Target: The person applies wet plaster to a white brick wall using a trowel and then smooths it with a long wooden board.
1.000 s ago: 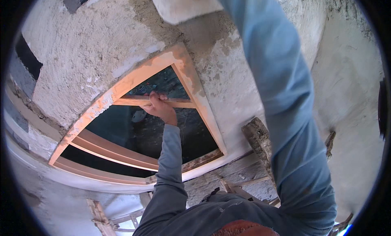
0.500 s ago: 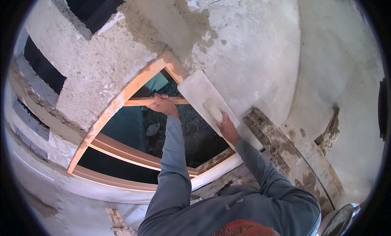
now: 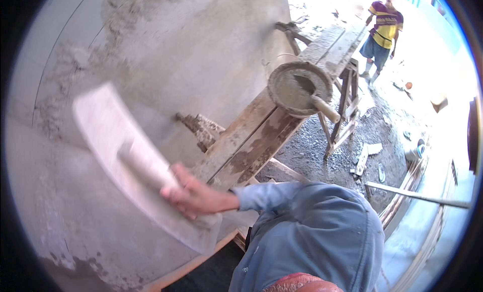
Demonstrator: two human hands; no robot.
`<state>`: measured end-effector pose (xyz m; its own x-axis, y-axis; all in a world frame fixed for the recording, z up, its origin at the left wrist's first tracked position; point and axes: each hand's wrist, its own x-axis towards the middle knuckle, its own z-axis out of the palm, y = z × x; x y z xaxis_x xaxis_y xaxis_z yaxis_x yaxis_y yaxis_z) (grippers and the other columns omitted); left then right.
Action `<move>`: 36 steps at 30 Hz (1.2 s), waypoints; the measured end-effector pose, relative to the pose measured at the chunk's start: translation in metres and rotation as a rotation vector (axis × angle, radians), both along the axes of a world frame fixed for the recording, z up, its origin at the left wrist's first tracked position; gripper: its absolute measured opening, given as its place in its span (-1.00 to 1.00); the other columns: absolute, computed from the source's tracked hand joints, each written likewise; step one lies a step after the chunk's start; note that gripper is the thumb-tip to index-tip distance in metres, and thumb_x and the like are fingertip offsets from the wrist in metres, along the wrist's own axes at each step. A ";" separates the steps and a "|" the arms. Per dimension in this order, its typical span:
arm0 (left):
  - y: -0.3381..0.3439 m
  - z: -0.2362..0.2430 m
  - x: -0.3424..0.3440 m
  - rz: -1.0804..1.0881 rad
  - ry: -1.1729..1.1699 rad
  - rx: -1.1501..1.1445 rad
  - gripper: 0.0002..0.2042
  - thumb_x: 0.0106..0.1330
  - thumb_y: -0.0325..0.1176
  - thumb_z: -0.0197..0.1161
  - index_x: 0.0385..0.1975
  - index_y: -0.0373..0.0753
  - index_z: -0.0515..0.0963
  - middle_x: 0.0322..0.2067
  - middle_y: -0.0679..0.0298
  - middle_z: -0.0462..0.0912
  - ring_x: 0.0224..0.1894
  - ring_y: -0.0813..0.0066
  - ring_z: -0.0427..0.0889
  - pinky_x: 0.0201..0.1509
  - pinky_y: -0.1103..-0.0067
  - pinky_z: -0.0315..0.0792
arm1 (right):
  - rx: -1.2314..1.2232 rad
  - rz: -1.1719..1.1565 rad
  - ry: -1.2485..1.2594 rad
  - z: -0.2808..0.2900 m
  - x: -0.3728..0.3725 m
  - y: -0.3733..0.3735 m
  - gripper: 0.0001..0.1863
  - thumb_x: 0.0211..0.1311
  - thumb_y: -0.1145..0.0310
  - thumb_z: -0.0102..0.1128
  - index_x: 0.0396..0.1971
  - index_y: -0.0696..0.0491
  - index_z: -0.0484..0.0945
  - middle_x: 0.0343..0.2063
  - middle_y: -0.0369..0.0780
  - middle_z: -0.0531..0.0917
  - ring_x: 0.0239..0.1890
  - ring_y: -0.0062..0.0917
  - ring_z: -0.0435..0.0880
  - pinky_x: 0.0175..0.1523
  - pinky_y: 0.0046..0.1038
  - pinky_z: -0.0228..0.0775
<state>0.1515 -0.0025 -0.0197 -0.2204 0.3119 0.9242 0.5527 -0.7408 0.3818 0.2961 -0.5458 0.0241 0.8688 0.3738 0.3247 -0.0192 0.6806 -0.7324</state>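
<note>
My right hand [image 3: 193, 194] is closed around the handle of a long pale plastering float [image 3: 103, 118], which is slightly blurred. The float is beside the rough, partly damp plastered wall [image 3: 201, 55]; I cannot tell whether it touches it. Below the float, part of an orange-brown window frame [image 3: 201, 264] shows, with a dark opening inside it. My left hand is out of view. Farther right, a round mortar pan [image 3: 287, 101] rests on planks, with a trowel [image 3: 327, 110] lying in it, its handle over the rim.
The mortar-stained scaffold planks [image 3: 251, 151] run along the wall on a wooden trestle [image 3: 342, 116]. Beyond, another person [image 3: 385, 32] stands on the ground at the far right. Broken pieces [image 3: 362, 158], a bucket [image 3: 415, 150] and lengths of timber [image 3: 402, 191] lie below.
The view has swung right, away from the window, toward the planks and mortar pan. My right hand still holds the float. My left hand, earlier on the window's crossbar, has left the view.
</note>
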 end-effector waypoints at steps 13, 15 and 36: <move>0.013 0.042 0.007 0.064 0.285 0.123 -0.64 0.43 -0.22 0.11 0.12 -0.26 0.43 -0.23 0.18 0.55 -0.33 0.32 0.56 -0.30 0.40 0.51 | -0.488 -1.279 0.187 -0.003 0.042 -0.438 -0.55 0.29 0.29 0.25 -0.01 0.26 0.32 -0.43 -0.24 0.55 -0.48 -0.66 0.59 -0.41 -0.61 0.51; 0.012 0.052 0.011 0.070 0.335 0.157 -0.64 0.43 -0.22 0.12 0.12 -0.26 0.44 -0.21 0.18 0.55 -0.31 0.31 0.57 -0.28 0.39 0.51 | -0.549 -1.367 0.240 -0.052 0.091 -0.511 -0.49 0.23 0.30 0.27 0.05 0.28 0.32 -0.38 -0.14 0.60 -0.43 -0.54 0.64 -0.35 -0.48 0.56; 0.019 0.089 -0.221 0.274 0.751 0.421 -0.64 0.46 -0.14 0.20 0.09 -0.23 0.55 0.02 0.19 0.63 -0.05 0.24 0.67 -0.02 0.34 0.58 | -1.914 -1.333 0.577 -0.379 0.257 -0.715 -0.66 0.08 0.32 0.07 -0.21 0.17 0.67 -0.17 0.18 0.66 -0.05 0.12 0.62 0.15 -0.08 0.43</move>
<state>-0.0698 0.0166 0.0695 0.4703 -0.0595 0.8805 0.7247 -0.5433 -0.4238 0.5530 -1.2612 -0.3546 0.6338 -0.7537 0.1736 -0.6606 -0.6443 -0.3854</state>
